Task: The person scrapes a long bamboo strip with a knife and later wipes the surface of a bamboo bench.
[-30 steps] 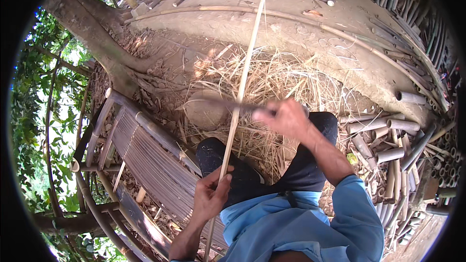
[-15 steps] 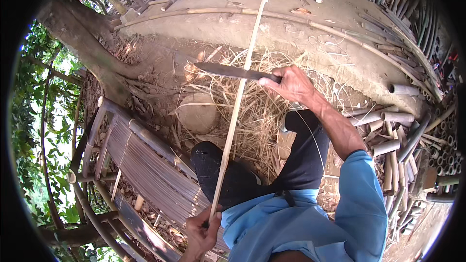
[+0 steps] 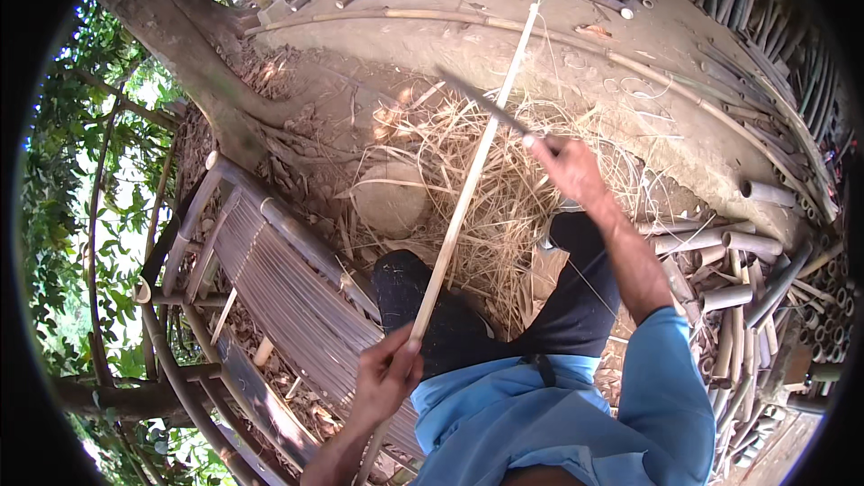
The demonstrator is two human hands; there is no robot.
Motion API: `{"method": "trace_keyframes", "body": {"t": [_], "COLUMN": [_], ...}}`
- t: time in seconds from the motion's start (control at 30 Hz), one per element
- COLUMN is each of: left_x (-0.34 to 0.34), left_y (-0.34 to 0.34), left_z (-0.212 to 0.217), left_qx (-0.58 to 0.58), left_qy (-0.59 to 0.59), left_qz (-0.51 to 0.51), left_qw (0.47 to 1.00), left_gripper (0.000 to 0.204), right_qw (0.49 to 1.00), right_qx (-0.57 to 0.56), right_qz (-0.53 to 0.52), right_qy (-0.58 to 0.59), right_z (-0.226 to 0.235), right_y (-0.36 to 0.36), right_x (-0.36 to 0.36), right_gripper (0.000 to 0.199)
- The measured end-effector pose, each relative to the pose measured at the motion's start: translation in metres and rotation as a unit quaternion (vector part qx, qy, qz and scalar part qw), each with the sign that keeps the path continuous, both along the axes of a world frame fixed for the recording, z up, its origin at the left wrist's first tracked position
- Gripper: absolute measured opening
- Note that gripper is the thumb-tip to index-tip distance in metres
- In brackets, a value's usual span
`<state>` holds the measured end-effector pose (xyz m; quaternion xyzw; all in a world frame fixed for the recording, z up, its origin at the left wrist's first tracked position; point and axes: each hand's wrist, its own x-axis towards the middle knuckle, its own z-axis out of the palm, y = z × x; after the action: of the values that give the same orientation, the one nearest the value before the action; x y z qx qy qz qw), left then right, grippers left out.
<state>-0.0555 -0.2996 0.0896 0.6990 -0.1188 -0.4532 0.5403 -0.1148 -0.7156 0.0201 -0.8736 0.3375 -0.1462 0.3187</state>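
A long pale bamboo strip [image 3: 466,193] slants across the middle, from my left side up toward the far ground. My left hand [image 3: 389,373] is closed round its near part, above the bamboo bench. In my right hand [image 3: 569,166] is the dark handle of a machete [image 3: 481,101]. The blade crosses the strip on the far side and points up and left; it looks thin here, its edge turned. Whether blade and strip touch, I cannot tell. A thin fibre [image 3: 551,58] hangs by the strip's far end.
Below the strip lies a heap of pale shavings [image 3: 504,189], with a round wooden block [image 3: 389,198] beside it. The slatted bamboo bench [image 3: 297,270] stands at left, near a tree trunk [image 3: 180,45]. Cut bamboo pieces [image 3: 720,270] pile up at right. A long pole [image 3: 576,40] lies beyond.
My left hand has moved up and grips the strip farther along. The machete has tilted, its tip swinging away and right, and its blade has turned. The whole view has shifted slightly.
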Motion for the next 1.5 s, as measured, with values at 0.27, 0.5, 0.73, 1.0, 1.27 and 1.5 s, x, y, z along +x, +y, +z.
{"method": "trace_keyframes", "body": {"t": [0.27, 0.5, 0.73, 1.0, 1.27, 1.5], "left_x": [0.013, 0.001, -0.019, -0.015, 0.066, 0.065], "left_y": [-0.034, -0.02, 0.031, 0.138, 0.166, 0.149], "left_z": [-0.009, -0.003, 0.027, 0.011, 0.053, 0.113], "left_qx": [-0.027, -0.015, 0.059, 0.124, 0.176, 0.135], "left_qy": [-0.027, -0.073, -0.049, -0.164, -0.376, -0.774], "left_qz": [-0.023, -0.025, 0.03, -0.028, -0.11, 0.499], "left_qw": [0.999, 0.997, 0.997, 0.978, 0.903, 0.366], "left_gripper": [0.031, 0.026, 0.024, 0.025, 0.025, 0.049], "right_qw": [0.986, 0.991, 0.999, 0.984, 0.735, 0.638], "right_qx": [-0.075, -0.066, -0.036, -0.06, 0.576, 0.7], "right_qz": [0.142, 0.112, 0.01, -0.161, -0.082, -0.162], "right_qy": [-0.05, -0.027, 0.008, 0.055, -0.348, -0.278], "right_z": [0.0, 0.008, -0.01, -0.006, -0.04, -0.059], "right_y": [0.091, 0.07, -0.025, -0.146, -0.044, 0.07], "right_x": [-0.018, -0.011, -0.007, 0.002, 0.04, 0.096], "right_gripper": [0.064, 0.071, 0.079, 0.079, 0.024, 0.01]}}
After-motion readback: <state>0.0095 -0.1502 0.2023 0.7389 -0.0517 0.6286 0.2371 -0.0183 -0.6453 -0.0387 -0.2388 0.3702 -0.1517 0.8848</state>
